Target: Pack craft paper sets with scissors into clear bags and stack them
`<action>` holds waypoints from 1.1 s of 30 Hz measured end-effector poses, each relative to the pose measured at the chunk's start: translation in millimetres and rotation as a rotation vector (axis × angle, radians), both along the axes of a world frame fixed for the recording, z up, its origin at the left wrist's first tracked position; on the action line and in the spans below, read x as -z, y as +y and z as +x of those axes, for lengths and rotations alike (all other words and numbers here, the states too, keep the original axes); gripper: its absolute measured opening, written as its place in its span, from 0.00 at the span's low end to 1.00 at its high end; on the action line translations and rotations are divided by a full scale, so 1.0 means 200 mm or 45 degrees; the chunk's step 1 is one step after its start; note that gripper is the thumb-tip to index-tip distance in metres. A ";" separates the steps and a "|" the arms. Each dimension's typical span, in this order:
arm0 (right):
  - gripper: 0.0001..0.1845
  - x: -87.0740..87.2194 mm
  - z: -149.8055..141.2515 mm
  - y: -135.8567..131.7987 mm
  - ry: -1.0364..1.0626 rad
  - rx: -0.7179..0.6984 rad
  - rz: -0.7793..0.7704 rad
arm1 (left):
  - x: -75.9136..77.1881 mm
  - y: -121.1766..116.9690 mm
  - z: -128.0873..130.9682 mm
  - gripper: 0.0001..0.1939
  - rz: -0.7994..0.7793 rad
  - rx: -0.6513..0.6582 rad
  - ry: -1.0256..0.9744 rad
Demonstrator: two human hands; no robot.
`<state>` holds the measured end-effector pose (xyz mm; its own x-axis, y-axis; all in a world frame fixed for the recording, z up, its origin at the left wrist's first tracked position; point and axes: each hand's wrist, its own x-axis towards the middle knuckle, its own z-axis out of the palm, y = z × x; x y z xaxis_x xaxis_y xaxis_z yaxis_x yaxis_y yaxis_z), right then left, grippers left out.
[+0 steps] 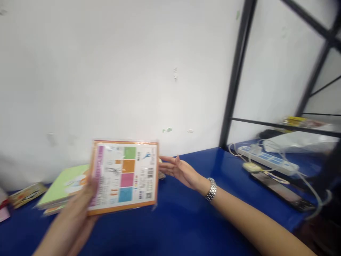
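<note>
My left hand grips a flat, plastic-wrapped pack by its left edge and holds it up above the blue table. The pack has an orange border and a white face with green, orange, pink and blue squares, small print and a barcode. Near the pack's right edge is my right hand, fingers stretched out toward it. Whether the fingertips touch the pack cannot be seen. A metal-band watch circles the right wrist. Behind my left hand, a stack of light-green books lies on the table, partly hidden.
The blue table meets a white wall. At right, a power strip with tangled cables lies near a phone-like dark device and a small yellowish object. A black metal frame rises there. A small flat booklet is far left.
</note>
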<state>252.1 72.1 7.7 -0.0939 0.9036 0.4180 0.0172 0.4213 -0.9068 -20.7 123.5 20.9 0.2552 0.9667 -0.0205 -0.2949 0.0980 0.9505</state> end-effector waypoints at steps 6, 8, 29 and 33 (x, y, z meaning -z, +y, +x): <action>0.20 0.16 -0.15 0.01 0.217 -0.076 -0.184 | 0.18 -0.01 0.01 0.30 -0.256 0.223 0.058; 0.16 0.19 -0.18 -0.03 0.251 -0.056 -0.242 | 0.21 -0.02 0.00 0.29 -0.226 0.315 0.085; 0.14 0.23 -0.43 -0.18 0.368 -0.397 -0.404 | 0.29 -0.09 0.01 0.18 0.038 0.198 0.089; 0.16 0.20 -0.35 -0.13 0.571 -0.061 -0.438 | 0.29 -0.08 0.00 0.19 0.017 0.155 0.097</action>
